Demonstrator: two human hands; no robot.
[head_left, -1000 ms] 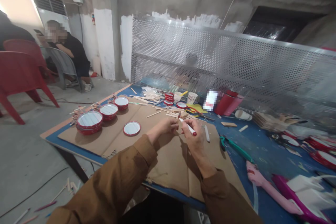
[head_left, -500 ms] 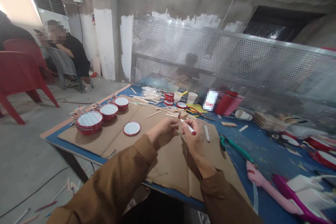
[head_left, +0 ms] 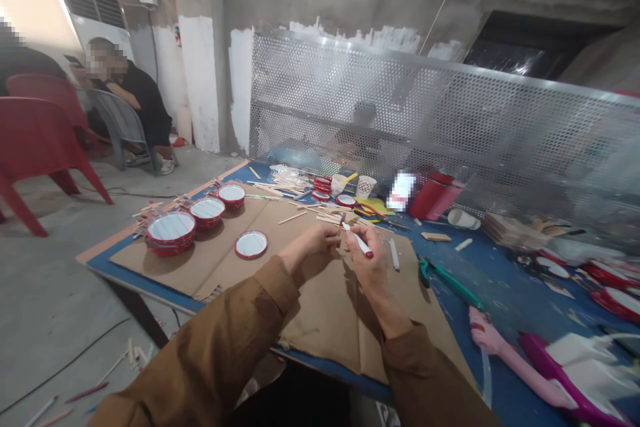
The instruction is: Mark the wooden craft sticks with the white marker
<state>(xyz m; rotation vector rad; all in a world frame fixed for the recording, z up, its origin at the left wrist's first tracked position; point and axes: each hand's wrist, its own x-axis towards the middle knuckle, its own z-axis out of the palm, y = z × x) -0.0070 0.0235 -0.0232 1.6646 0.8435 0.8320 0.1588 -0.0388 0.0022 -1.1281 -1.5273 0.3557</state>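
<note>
The left hand (head_left: 320,243) and right hand (head_left: 369,253) are positioned above the far part of the cardboard sheet (head_left: 320,307), which lies along the near edge of the blue table (head_left: 480,270). The left fingers are curled and pinch a small brown piece (head_left: 343,219); its lower end is hidden. The right thumb and fingers are closed around a white marker (head_left: 361,243). Its red end points toward the near edge; its other end is beside the brown piece. Contact between the two cannot be determined.

A single red-rimmed disc (head_left: 251,245) lies flat on the cardboard, left of the left hand. Three red-rimmed stacks (head_left: 171,233) stand in a row along the left edge of the table. Loose wooden sticks (head_left: 293,218) lie beyond the hands. A teal-handled tool (head_left: 457,288) rests to the right, partly over the cardboard's right edge.
</note>
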